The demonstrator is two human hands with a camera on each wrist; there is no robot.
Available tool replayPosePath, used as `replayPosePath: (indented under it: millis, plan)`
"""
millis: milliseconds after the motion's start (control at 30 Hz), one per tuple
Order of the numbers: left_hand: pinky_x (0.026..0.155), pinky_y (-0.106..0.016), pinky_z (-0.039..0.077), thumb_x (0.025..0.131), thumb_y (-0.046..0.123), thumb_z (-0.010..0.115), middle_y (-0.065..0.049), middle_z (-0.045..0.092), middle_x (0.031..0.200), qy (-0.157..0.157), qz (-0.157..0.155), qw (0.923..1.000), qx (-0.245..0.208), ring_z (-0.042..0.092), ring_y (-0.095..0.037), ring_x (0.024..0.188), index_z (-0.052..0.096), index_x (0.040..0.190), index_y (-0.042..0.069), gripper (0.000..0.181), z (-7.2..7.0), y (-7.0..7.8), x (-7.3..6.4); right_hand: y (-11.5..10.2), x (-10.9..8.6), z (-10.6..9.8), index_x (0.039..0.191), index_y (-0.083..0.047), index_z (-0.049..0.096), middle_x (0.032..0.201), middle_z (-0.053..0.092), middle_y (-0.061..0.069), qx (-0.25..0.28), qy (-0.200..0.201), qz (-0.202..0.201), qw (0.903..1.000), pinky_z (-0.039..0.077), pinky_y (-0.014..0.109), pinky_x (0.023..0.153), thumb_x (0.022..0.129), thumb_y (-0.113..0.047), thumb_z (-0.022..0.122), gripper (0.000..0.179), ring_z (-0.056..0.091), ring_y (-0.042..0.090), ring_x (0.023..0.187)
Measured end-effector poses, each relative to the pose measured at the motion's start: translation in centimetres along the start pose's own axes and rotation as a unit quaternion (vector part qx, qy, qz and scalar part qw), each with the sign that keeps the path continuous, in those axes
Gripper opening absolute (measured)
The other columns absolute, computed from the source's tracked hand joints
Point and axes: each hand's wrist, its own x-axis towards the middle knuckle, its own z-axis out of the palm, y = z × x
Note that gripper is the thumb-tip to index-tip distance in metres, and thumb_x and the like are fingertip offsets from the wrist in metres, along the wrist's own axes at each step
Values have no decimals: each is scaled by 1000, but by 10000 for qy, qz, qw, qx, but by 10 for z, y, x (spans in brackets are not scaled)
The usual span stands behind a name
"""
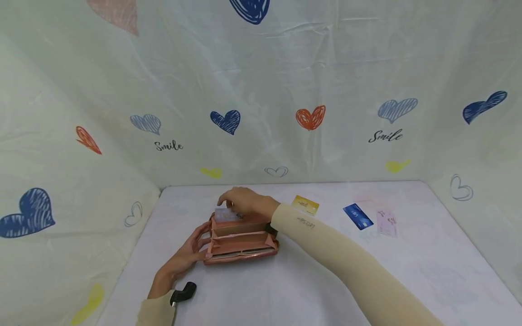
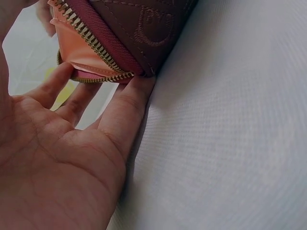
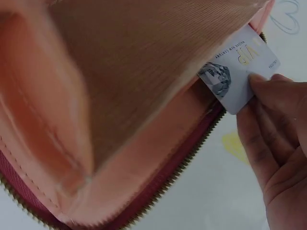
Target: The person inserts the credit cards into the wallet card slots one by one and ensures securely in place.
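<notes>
A salmon-pink zip wallet (image 1: 244,248) lies unzipped on the white table, its pockets facing up. At its left end, my left hand (image 1: 185,256) holds it with spread fingers. In the left wrist view, fingertips (image 2: 60,76) touch the brass-toothed zip edge and the embossed dark red cover (image 2: 129,31). Over the back pocket, my right hand (image 1: 246,201) pinches a pale card (image 1: 225,215) between thumb and fingers. The right wrist view shows this card (image 3: 237,69) with "VIP" and a diamond picture, one end down inside the pocket.
Right of the wallet lie a yellow card (image 1: 305,205), a blue card (image 1: 358,216) and a pale pink card (image 1: 386,223) with a floral print. A white sheet (image 1: 265,81) with hearts hangs behind the table (image 1: 310,280) and at both sides.
</notes>
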Motion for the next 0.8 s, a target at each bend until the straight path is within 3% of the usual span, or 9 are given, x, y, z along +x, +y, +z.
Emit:
replayPosePath:
  millis: [133, 300, 400, 567, 800]
  plan:
    - [103, -23, 48, 96, 8, 77, -22, 15, 170, 11, -7, 10000, 40, 37, -38, 148, 11, 168, 7, 98, 1, 2, 0, 7, -1, 0, 133, -13, 73, 114, 74, 5, 173, 117, -273, 9994, 53, 29, 89, 104, -1, 64, 33, 67, 15, 101]
    - [103, -23, 48, 95, 8, 77, -23, 15, 169, -27, 160, 9999, 27, 47, -17, 138, 12, 168, 5, 98, 1, 1, 0, 4, 1, 0, 131, -10, 75, 121, 74, 6, 188, -78, -287, 9994, 54, 28, 93, 104, 3, 61, 33, 67, 15, 107]
    - [103, -23, 49, 95, 6, 77, -23, 14, 170, -61, 232, 9997, -27, 50, -8, 132, 12, 168, 5, 98, 1, 0, 0, -1, 1, 1, 131, -9, 75, 122, 74, 4, 129, -272, -268, 9992, 52, 24, 89, 103, 4, 61, 34, 65, 11, 101]
    - [103, -23, 49, 95, 5, 77, -23, 14, 170, -45, 206, 9998, -58, 50, -6, 132, 11, 168, 5, 98, 1, 1, 0, -3, -1, 4, 129, -10, 77, 111, 74, 1, 217, -356, -306, 9987, 49, 22, 83, 104, 4, 60, 33, 59, 9, 90]
    - [102, -23, 49, 94, 3, 77, -24, 14, 170, -4, 121, 9999, -64, 50, -5, 131, 11, 168, 5, 99, 1, 2, 0, 0, -6, 7, 132, -8, 74, 115, 72, 4, 292, -277, -324, 9987, 52, 25, 88, 100, 11, 60, 40, 65, 13, 100]
